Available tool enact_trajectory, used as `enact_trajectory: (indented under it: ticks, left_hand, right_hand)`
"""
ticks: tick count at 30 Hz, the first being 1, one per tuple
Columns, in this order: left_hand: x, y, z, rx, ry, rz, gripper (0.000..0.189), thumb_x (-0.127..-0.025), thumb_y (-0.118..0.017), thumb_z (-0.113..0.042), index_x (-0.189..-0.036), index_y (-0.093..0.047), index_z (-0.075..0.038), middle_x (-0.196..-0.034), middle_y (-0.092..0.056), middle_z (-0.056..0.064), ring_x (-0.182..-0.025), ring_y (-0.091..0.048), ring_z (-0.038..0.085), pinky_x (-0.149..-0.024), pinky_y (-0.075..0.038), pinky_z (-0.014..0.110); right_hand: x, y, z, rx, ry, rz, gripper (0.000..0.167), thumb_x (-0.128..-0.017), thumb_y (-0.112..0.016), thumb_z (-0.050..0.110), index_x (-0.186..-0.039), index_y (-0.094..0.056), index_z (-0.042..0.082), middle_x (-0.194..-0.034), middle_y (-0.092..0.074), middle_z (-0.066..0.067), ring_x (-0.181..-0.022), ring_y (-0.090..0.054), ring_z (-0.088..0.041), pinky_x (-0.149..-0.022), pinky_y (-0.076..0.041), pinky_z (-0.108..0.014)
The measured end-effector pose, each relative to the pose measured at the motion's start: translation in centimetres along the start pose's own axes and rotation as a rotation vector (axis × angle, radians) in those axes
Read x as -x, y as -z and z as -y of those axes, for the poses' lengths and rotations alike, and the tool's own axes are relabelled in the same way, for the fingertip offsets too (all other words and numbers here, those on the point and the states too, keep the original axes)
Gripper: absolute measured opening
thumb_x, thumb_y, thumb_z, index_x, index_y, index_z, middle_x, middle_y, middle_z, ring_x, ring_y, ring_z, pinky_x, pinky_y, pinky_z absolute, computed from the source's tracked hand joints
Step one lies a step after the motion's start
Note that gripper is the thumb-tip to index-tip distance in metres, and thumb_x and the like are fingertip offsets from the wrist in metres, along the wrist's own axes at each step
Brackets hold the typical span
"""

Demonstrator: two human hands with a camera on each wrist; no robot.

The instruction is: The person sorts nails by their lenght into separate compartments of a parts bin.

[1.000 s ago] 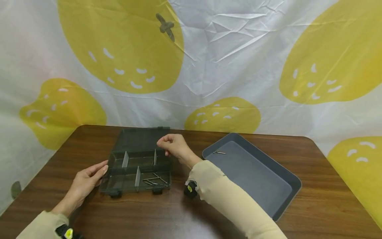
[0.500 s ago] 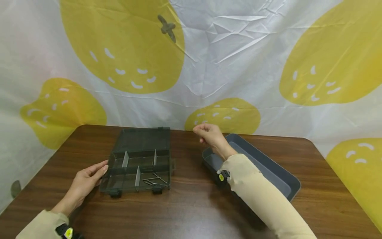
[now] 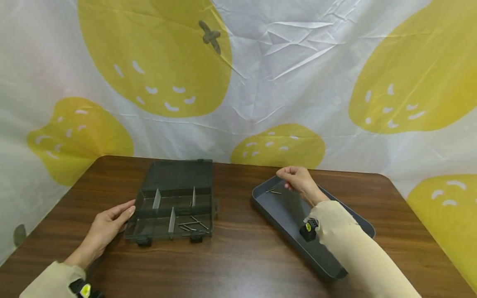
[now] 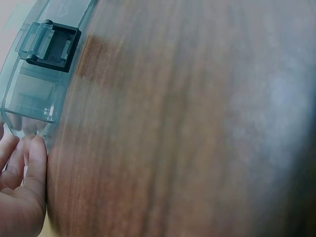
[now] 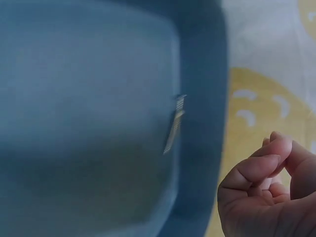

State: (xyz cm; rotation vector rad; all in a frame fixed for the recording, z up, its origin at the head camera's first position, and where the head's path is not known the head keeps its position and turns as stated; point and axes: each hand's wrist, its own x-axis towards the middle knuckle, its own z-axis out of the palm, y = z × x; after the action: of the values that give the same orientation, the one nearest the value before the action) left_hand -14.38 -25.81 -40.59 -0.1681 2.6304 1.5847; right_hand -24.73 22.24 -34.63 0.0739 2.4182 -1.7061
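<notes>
A dark translucent compartment box (image 3: pixel 154 225) lies with its lid (image 3: pixel 179 174) tipped back on the left of the table. Several screws (image 3: pixel 193 223) lie in its front right compartment. My left hand (image 3: pixel 106 225) touches the box's left side with nearly straight fingers and thumb; the left wrist view shows the fingertips at the box's corner. Over the far end of the grey tray (image 3: pixel 294 244), my right hand (image 3: pixel 299 182) has its thumb and forefinger tips together, with nothing visible between them. A couple of screws (image 5: pixel 174 126) lie inside the tray beside its end wall.
Thin grey dividers (image 3: pixel 172 219) split the box into compartments, and black latches (image 3: pixel 196 239) hang at its front. Wooden table (image 3: pixel 231 248) separates box and tray. A lemon-print cloth (image 3: pixel 283 82) hangs behind the table.
My right hand has moved right, from above the box's right side to over the tray, its fingertips still together. My left hand and the box have stayed put.
</notes>
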Motion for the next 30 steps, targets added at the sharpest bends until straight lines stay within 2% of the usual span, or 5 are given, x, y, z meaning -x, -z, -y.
enact_trajectory:
  ticks: [4, 10, 21, 30]
  left_hand:
    - [0.0, 0.0, 0.1, -0.004, 0.001, 0.005, 0.067, -0.094, -0.048, -0.050, -0.143, -0.039, -0.005, -0.144, -0.038, 0.019, -0.086, -0.045, -0.023, -0.074, -0.050, 0.014]
    - [0.0, -0.1, 0.2, -0.004, 0.008, -0.004, 0.066, -0.094, -0.049, -0.049, -0.143, -0.040, -0.005, -0.142, -0.039, 0.019, -0.086, -0.047, -0.021, -0.073, -0.051, 0.014]
    - [-0.1, -0.1, 0.1, -0.008, -0.007, -0.014, 0.066, -0.094, -0.049, -0.049, -0.142, -0.041, -0.004, -0.142, -0.039, 0.020, -0.086, -0.047, -0.020, -0.072, -0.051, 0.014]
    - [-0.1, 0.0, 0.2, -0.011, 0.001, -0.016, 0.065, -0.095, -0.050, -0.048, -0.142, -0.041, -0.004, -0.142, -0.039, 0.020, -0.085, -0.046, -0.021, -0.072, -0.051, 0.014]
  right_hand:
    - [0.0, 0.6, -1.4, 0.054, -0.028, 0.033, 0.029, -0.095, -0.056, 0.013, -0.112, -0.058, -0.011, -0.075, -0.056, 0.004, -0.049, -0.047, -0.001, -0.049, -0.042, -0.016]
    - [-0.3, 0.6, -2.8, 0.118, -0.045, 0.051, 0.027, -0.093, -0.060, 0.013, -0.109, -0.061, -0.009, -0.066, -0.057, 0.005, -0.048, -0.046, -0.001, -0.048, -0.041, -0.016]
    - [-0.3, 0.5, -4.1, 0.202, -0.038, 0.035, 0.016, -0.090, -0.062, 0.010, -0.097, -0.064, -0.005, -0.064, -0.057, 0.004, -0.047, -0.046, -0.003, -0.046, -0.040, -0.017]
    - [-0.6, -0.1, -4.4, 0.239, -0.043, 0.033, 0.015, -0.088, -0.064, 0.006, -0.097, -0.066, -0.005, -0.061, -0.059, 0.005, -0.045, -0.048, -0.003, -0.044, -0.040, -0.017]
